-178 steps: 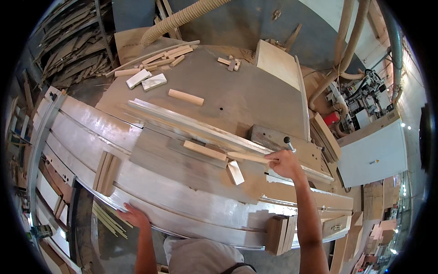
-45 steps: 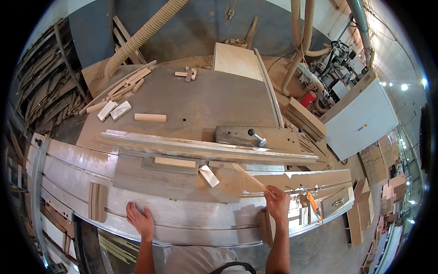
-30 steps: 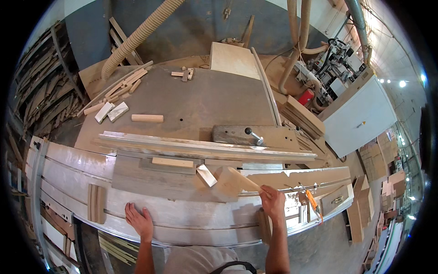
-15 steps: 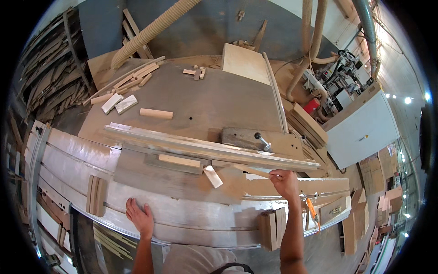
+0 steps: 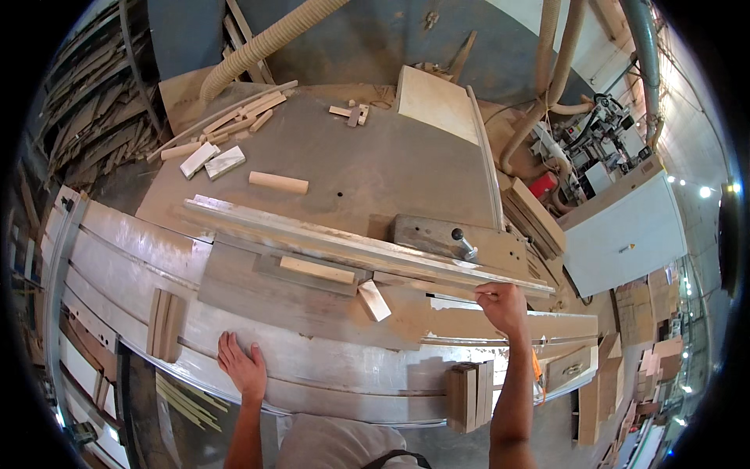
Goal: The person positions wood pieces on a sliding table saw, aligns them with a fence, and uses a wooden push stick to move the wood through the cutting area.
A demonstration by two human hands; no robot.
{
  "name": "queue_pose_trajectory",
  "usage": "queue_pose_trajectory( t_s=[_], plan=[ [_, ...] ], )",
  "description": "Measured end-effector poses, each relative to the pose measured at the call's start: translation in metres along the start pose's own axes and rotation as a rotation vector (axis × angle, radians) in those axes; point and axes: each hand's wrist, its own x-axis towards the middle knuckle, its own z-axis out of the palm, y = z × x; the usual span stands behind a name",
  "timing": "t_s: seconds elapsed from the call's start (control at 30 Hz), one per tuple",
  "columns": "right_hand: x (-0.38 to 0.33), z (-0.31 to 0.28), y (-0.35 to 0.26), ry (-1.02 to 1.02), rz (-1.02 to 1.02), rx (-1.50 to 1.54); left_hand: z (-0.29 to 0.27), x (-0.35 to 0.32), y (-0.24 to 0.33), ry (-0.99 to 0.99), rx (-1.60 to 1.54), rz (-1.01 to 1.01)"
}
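Observation:
My left hand [image 5: 244, 367] lies on the metal sliding table [image 5: 312, 367] of a saw-type woodworking machine, fingers spread, holding nothing. At the right end of the long metal fence [image 5: 344, 238], my right hand [image 5: 504, 307] is closed in a pinch on a thin wooden strip [image 5: 437, 284]. The strip runs leftward beside the fence, its tip near a short pale wood block [image 5: 374, 302] that sits at an angle. Farther left, a longer pale wood piece [image 5: 316, 270] lies along the fence's near side.
Upright stacks of wood blocks stand by my left hand [image 5: 166, 324] and by my right forearm [image 5: 469, 396]. Beyond the fence are a round wooden piece [image 5: 278, 183], two whitish blocks [image 5: 226, 162] and several offcuts. A black-knobbed lever [image 5: 464, 243] rises behind the fence.
My right hand has moved slightly away from me and to the right, bringing the thin strip closer to the fence. My left hand stays resting on the table. The view has shifted a little.

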Motion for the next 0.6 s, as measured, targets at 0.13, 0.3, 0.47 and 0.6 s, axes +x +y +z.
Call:
queue_pose_trajectory(
  t_s=[0.13, 0.3, 0.47, 0.6],
  plan=[
    [-0.001, 0.001, -0.005, 0.003, -0.006, -0.037, -0.001, 0.001, 0.002, -0.005, -0.002, 0.001],
    [0.003, 0.005, -0.004, 0.008, -0.007, -0.022, -0.001, 0.002, 0.000, 0.019, -0.026, 0.020],
    [0.006, 0.005, 0.007, 0.011, -0.046, 0.054, -0.001, 0.002, -0.001, 0.006, -0.007, 0.003],
    [0.007, 0.004, 0.009, -0.003, -0.028, 0.065, -0.002, 0.001, 0.001, -0.011, -0.010, 0.006]
  ],
)
